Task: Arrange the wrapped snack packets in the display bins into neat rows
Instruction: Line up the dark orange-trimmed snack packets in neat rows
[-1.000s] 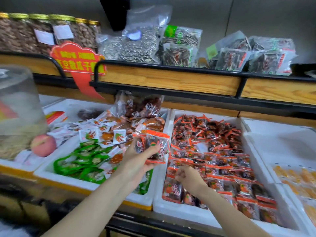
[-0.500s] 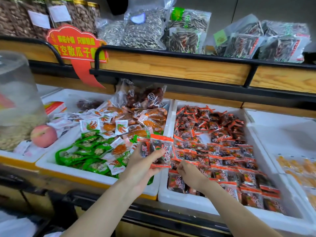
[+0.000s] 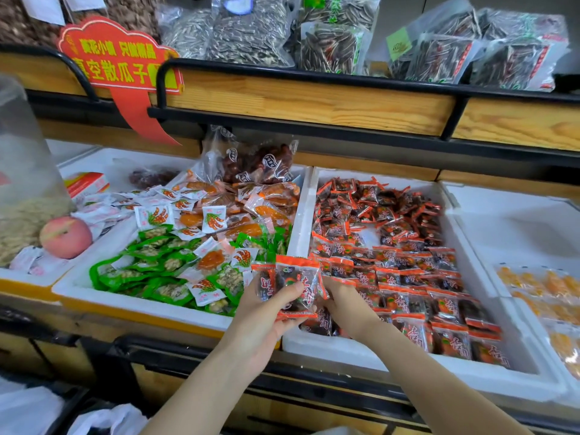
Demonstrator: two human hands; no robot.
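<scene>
We log: left hand grips red-edged packet stack, upright, lower centre; right hand just right, nearer foam bin; its fingers hidden, cannot tell.

Open room above white bin; wooden shelf over rear.

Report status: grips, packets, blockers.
Left grip holds packet stack over bin wall. Right grip in bin, fingers hidden behind stack. Front rows neat, back heap loose. No blocker seen.
</scene>
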